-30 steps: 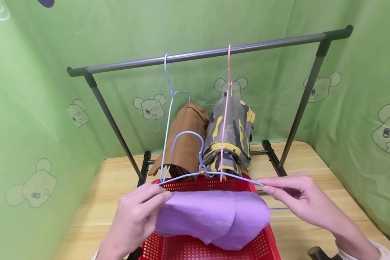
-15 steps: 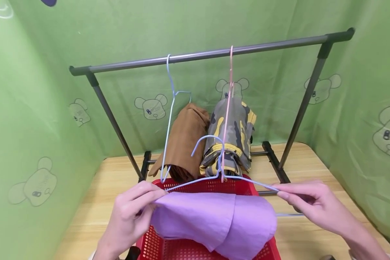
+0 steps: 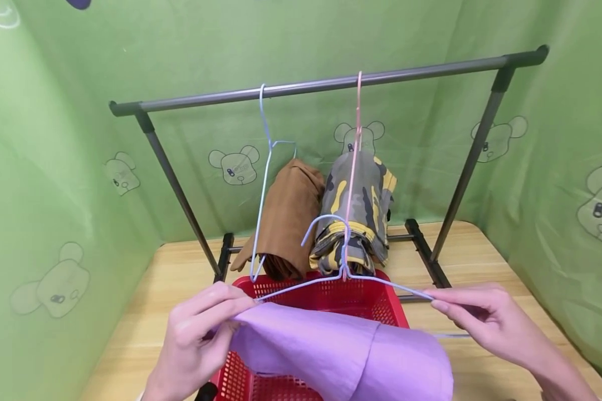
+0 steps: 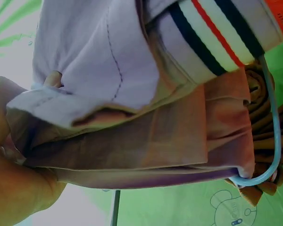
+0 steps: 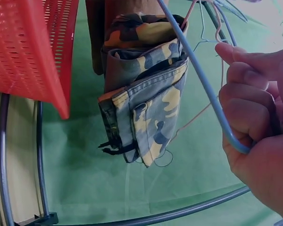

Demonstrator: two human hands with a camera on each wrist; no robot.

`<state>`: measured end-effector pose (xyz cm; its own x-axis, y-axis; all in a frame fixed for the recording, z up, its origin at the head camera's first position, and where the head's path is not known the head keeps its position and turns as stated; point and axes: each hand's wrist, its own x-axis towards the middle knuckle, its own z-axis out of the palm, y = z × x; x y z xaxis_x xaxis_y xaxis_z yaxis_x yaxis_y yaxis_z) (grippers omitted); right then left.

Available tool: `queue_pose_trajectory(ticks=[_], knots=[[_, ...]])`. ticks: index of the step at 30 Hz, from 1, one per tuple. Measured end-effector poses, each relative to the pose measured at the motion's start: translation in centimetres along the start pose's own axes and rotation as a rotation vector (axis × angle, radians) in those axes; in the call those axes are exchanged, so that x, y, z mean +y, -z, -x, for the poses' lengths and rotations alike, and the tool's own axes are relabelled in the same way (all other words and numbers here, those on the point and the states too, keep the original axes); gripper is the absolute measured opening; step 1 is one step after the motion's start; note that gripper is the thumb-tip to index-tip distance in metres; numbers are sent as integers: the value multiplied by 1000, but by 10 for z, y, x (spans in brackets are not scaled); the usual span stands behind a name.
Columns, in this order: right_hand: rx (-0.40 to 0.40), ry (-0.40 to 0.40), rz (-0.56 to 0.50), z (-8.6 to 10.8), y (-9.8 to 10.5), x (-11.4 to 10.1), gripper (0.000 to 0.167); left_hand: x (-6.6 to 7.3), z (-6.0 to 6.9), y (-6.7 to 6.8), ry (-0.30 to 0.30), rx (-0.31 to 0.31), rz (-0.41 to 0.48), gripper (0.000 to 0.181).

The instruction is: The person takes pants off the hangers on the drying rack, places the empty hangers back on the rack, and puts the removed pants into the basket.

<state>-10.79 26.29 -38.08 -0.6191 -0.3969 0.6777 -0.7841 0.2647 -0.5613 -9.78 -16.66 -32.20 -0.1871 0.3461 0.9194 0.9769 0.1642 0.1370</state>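
Note:
A lilac folded garment [image 3: 321, 340] hangs from a blue wire hanger [image 3: 386, 284] over the basket. My left hand [image 3: 195, 337] pinches the garment's upper left corner together with the hanger's left arm. At the other end, my right hand [image 3: 486, 317] grips the hanger's right shoulder between thumb and fingers. The left wrist view shows the cloth's striped band [image 4: 217, 35] in navy, white and red, with the hanger's rounded end [image 4: 273, 155] sticking out beyond the cloth. In the right wrist view the blue wire [image 5: 203, 80] runs into my curled fingers.
A red perforated basket [image 3: 396, 303] stands below the garment. Behind it, a grey clothes rack [image 3: 311, 85] carries brown trousers [image 3: 290, 211] on a blue hanger and camouflage trousers [image 3: 361, 195] on a pink hanger. Green printed curtain [image 3: 180, 55] surrounds the wooden table [image 3: 140, 312].
The hanger and my right hand have shifted to the right and slightly down. The garment has swung lower and to the right. My left hand has moved a little left, still holding the cloth.

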Motion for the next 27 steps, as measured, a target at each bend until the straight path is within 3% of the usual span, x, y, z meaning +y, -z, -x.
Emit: queue_pose_trajectory(ticks=[6,12,19,23,27], knots=[[-27,37,23,0,-11,4,51,-1,1,-2,22,-10,1,23],[-85,-39,93,3,-14,6,50,-4,4,-3,60,-8,-36,31],[-95,-97,101,16,10,2,51,-10,12,-1,147,-11,-84,34],[-99,-37,120,23,29,4,48,-13,17,1,180,-13,-91,33],[-66,42,36,30,49,6,25,-14,22,3,207,-20,-106,33]])
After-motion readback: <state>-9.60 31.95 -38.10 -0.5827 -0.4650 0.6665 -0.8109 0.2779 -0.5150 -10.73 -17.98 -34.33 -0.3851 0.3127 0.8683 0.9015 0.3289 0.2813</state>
